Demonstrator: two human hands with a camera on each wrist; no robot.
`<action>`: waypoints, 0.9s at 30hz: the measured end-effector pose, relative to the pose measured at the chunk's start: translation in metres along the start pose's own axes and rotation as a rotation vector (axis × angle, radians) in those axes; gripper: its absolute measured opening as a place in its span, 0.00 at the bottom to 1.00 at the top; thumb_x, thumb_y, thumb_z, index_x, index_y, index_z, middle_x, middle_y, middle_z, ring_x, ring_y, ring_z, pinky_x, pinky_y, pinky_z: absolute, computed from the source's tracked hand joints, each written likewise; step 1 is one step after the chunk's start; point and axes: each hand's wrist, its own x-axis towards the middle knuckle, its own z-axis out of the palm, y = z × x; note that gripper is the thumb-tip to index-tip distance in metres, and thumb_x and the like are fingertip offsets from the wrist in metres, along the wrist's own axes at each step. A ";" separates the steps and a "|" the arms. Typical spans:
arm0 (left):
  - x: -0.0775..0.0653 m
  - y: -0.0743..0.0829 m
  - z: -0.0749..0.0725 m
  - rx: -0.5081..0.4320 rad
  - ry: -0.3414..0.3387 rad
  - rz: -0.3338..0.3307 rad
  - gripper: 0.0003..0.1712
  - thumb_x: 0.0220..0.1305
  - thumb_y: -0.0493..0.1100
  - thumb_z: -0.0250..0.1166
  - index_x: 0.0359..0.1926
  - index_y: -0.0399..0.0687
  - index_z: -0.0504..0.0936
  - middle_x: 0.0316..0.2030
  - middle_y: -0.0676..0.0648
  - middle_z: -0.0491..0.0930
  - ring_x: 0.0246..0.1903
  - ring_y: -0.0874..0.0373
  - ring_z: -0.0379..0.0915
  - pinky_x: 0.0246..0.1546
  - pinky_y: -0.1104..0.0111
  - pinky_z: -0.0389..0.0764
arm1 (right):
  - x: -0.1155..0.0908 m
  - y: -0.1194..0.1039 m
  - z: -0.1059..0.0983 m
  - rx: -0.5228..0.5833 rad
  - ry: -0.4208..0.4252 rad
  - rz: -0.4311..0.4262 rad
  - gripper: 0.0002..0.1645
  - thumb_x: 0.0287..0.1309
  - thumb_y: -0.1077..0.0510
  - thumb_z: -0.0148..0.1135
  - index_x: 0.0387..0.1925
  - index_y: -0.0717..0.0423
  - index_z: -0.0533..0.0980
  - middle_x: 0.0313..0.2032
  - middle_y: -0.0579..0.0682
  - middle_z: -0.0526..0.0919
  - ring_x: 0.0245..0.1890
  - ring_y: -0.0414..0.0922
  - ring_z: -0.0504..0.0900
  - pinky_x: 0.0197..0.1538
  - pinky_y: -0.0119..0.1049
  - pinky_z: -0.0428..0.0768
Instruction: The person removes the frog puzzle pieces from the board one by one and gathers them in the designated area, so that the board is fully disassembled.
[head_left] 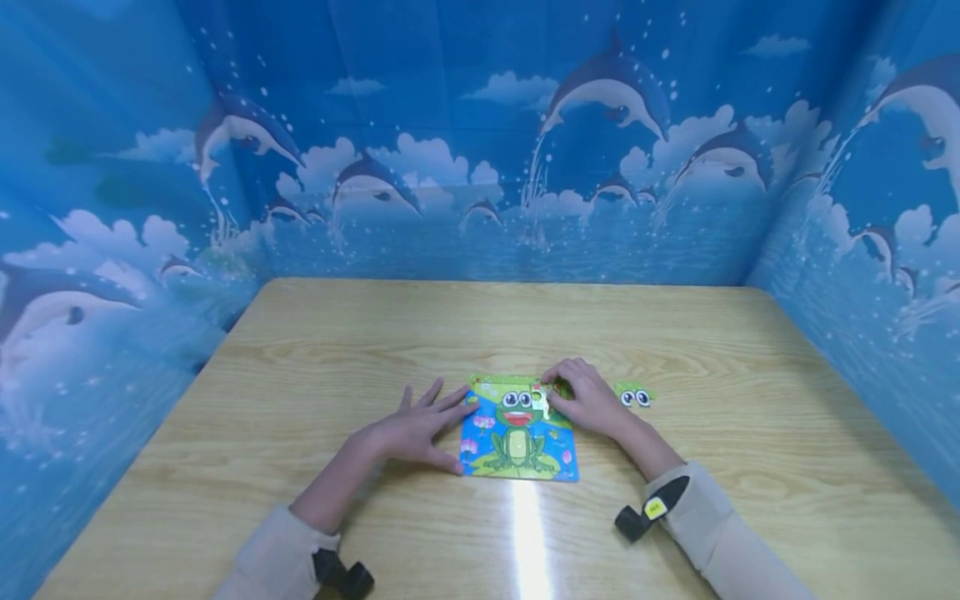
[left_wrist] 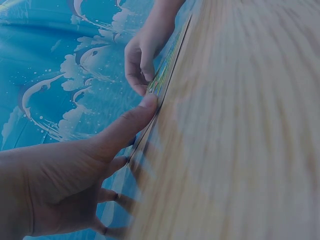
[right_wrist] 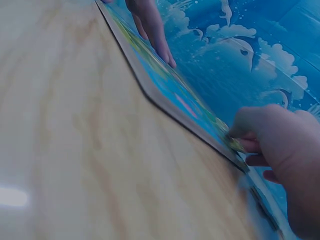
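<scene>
The board lies on the table, with a frog in it. The left hand, fingers spread, touches its left edge. The right hand pinches a piece and hides the top right corner. Big eyes lie nearby, right.

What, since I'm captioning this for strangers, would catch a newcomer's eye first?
Probably the blue dolphin backdrop, rising behind and beside the wooden table. Next, the bright frog board, between the left hand and right hand. A loose piece with cartoon eyes lies right of the right hand.
</scene>
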 end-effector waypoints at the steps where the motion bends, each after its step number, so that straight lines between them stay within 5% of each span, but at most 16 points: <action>1: 0.000 0.000 0.000 0.002 0.000 0.001 0.54 0.47 0.71 0.61 0.71 0.62 0.50 0.71 0.52 0.37 0.67 0.43 0.23 0.58 0.42 0.25 | 0.000 0.001 -0.003 0.003 -0.030 -0.006 0.14 0.50 0.58 0.63 0.42 0.54 0.77 0.42 0.47 0.78 0.47 0.46 0.71 0.58 0.48 0.62; 10: -0.001 0.000 0.001 -0.006 0.003 0.008 0.54 0.47 0.71 0.61 0.71 0.62 0.50 0.71 0.53 0.37 0.67 0.43 0.24 0.58 0.42 0.24 | -0.003 0.005 -0.022 0.019 -0.252 -0.003 0.30 0.45 0.56 0.66 0.55 0.47 0.74 0.52 0.46 0.72 0.54 0.49 0.66 0.56 0.52 0.65; 27: 0.000 0.000 0.001 0.001 0.007 0.011 0.54 0.47 0.70 0.61 0.71 0.61 0.50 0.71 0.52 0.37 0.67 0.43 0.24 0.58 0.42 0.25 | 0.000 0.000 -0.024 -0.004 -0.262 -0.022 0.27 0.49 0.58 0.66 0.53 0.58 0.75 0.50 0.52 0.73 0.50 0.48 0.70 0.50 0.43 0.73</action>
